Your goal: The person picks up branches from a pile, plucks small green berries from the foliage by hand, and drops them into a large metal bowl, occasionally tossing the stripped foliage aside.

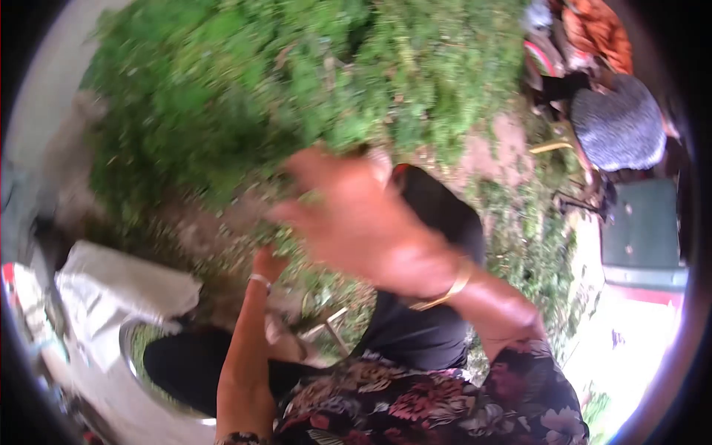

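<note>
My right hand (360, 222) is raised close to the camera and smeared by motion. A gold-coloured bangle (447, 291) circles its wrist. Its fingers seem spread apart, with a bit of green showing between them; whether that is held or lies behind cannot be told. Lower and further left, my left hand (269, 262) has its fingers drawn together beside loose green leaves. What it holds, if anything, is too blurred to make out. A silvery bracelet (259, 280) is on that wrist. Beyond both hands spreads a large heap of leafy green plants (297, 81).
A white sack (130, 282) lies at the left, by a round rim (132, 356) with greenery inside. Pale sticks (326, 324) stand near my legs. At the right, another person (619, 122) in grey bends near a yellow strip (550, 146) and a dark green panel (641, 222).
</note>
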A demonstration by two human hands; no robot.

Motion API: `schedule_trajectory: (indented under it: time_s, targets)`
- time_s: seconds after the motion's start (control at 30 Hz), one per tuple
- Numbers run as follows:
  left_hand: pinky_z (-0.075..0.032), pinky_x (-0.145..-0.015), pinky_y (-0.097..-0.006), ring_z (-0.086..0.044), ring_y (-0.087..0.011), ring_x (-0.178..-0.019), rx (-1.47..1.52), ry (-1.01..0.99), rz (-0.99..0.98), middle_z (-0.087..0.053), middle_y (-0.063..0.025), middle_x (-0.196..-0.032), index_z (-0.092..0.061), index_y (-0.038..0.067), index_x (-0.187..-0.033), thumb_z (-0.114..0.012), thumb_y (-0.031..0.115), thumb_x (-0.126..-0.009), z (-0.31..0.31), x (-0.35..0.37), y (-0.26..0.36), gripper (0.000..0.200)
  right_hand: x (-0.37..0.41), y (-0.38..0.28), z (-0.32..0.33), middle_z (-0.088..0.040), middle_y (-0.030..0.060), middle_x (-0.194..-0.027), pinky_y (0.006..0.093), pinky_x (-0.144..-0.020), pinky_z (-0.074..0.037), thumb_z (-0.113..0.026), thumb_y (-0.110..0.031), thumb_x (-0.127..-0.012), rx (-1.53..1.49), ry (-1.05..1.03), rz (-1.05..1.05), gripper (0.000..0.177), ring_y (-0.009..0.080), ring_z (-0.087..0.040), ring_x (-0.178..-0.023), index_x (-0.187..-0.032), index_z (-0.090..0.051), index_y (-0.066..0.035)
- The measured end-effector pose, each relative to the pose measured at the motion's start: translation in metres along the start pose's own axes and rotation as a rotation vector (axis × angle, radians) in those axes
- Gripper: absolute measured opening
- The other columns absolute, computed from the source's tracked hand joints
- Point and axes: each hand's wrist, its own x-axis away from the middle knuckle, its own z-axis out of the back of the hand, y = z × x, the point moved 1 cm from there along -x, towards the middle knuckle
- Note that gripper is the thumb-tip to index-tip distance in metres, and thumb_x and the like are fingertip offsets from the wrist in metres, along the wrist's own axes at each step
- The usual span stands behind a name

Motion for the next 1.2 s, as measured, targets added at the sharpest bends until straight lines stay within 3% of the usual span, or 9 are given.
schedule_trajectory:
  time_s: [0.13,0.2,0.43,0.5,0.67,0.77,0.93,0.97,1.2]
  targets:
    - [-0.041,-0.094,-0.0478,-0.042,-0.0411,-0.119,-0.105,0.001,-0.093,-0.05,-0.0237,-0.123,-0.051,0.008,-0.124,-0.067,0.039,-0.071,-0.007,-0.016,0.001,0.064,-0.033,0.005,-0.023,-0.056,0.0137,-0.076,0.0349,-0.057,-0.049,-0.066,-0.025,-0.073,-0.016,-0.238,0.0,0.041,0.0233,-0.058,-0.063,-0.093,-0.048,0.006]
    - [-0.04,-0.095,-0.0497,-0.038,-0.042,-0.122,-0.191,0.031,-0.044,-0.047,-0.0237,-0.127,-0.049,0.009,-0.127,-0.067,0.039,-0.071,-0.012,-0.023,0.003,0.066,-0.038,0.023,-0.041,-0.055,0.0122,-0.065,0.0328,-0.05,-0.049,-0.064,-0.018,-0.073,0.154,0.087,0.18,0.035,0.024,-0.059,-0.055,-0.091,-0.048,0.009]
    - [-0.036,-0.098,-0.0554,-0.025,-0.0448,-0.132,-0.568,0.097,0.236,-0.036,-0.0234,-0.139,-0.043,0.011,-0.133,-0.064,0.039,-0.074,-0.005,-0.033,0.067,0.07,-0.039,0.039,-0.014,-0.061,0.0145,-0.06,0.0366,-0.047,-0.051,-0.067,-0.003,-0.065,0.227,0.07,0.018,0.025,0.0258,-0.062,-0.05,-0.089,-0.063,0.0]
    - [-0.024,-0.099,-0.0688,-0.002,-0.0495,-0.136,-0.437,-0.2,0.47,-0.009,-0.0181,-0.151,-0.028,0.015,-0.142,-0.059,0.039,-0.078,0.003,-0.016,0.149,0.075,-0.039,0.041,-0.014,-0.062,0.0148,-0.063,0.035,-0.048,-0.051,-0.068,-0.004,-0.067,0.181,0.098,0.004,0.026,0.0247,-0.063,-0.052,-0.091,-0.062,0.001]
    - [-0.019,-0.098,-0.0723,-0.002,-0.0481,-0.136,-0.557,-0.332,0.285,-0.002,-0.0152,-0.152,-0.022,0.022,-0.145,-0.054,0.036,-0.082,-0.035,0.032,0.208,0.072,-0.038,0.042,-0.015,-0.063,0.0157,-0.07,0.031,-0.05,-0.051,-0.07,-0.007,-0.071,0.055,0.195,0.003,0.028,0.0219,-0.065,-0.059,-0.096,-0.06,0.003]
    - [-0.019,-0.098,-0.0724,-0.001,-0.0463,-0.137,-0.632,-0.112,0.013,-0.001,-0.0129,-0.153,-0.023,0.023,-0.144,-0.055,0.025,-0.083,-0.075,0.046,0.184,0.068,-0.036,0.041,-0.014,-0.064,0.0162,-0.074,0.0286,-0.051,-0.051,-0.072,-0.009,-0.074,-0.023,0.264,0.03,0.031,0.0203,-0.066,-0.063,-0.098,-0.059,0.005]
    - [-0.05,-0.08,-0.0511,-0.039,-0.0388,-0.121,-0.37,-0.094,-0.092,-0.045,-0.0154,-0.126,-0.055,0.007,-0.11,-0.057,0.008,-0.077,-0.063,0.018,0.16,0.033,-0.037,0.042,-0.011,-0.065,0.0142,-0.076,0.0293,-0.054,-0.05,-0.073,-0.01,-0.074,-0.059,0.263,0.023,0.031,0.0195,-0.066,-0.067,-0.099,-0.06,0.002]
    - [-0.053,-0.063,-0.0401,-0.056,-0.0332,-0.094,-0.48,0.053,-0.205,-0.056,-0.0126,-0.104,-0.059,0.005,-0.091,-0.059,0.003,-0.07,-0.055,0.013,0.157,0.02,-0.037,0.042,-0.008,-0.065,0.0145,-0.074,0.03,-0.054,-0.05,-0.072,-0.01,-0.074,-0.044,0.252,0.023,0.03,0.02,-0.066,-0.067,-0.098,-0.06,0.002]
    - [-0.052,-0.059,-0.0337,-0.061,-0.0267,-0.064,-0.169,0.292,0.113,-0.064,-0.0115,-0.087,-0.06,0.001,-0.093,-0.062,-0.003,-0.07,-0.01,0.01,0.098,0.024,-0.042,0.051,-0.006,-0.064,0.0168,-0.069,0.0313,-0.057,-0.049,-0.07,-0.01,-0.074,-0.014,0.328,0.137,0.021,0.0246,-0.065,-0.063,-0.087,-0.062,0.005]
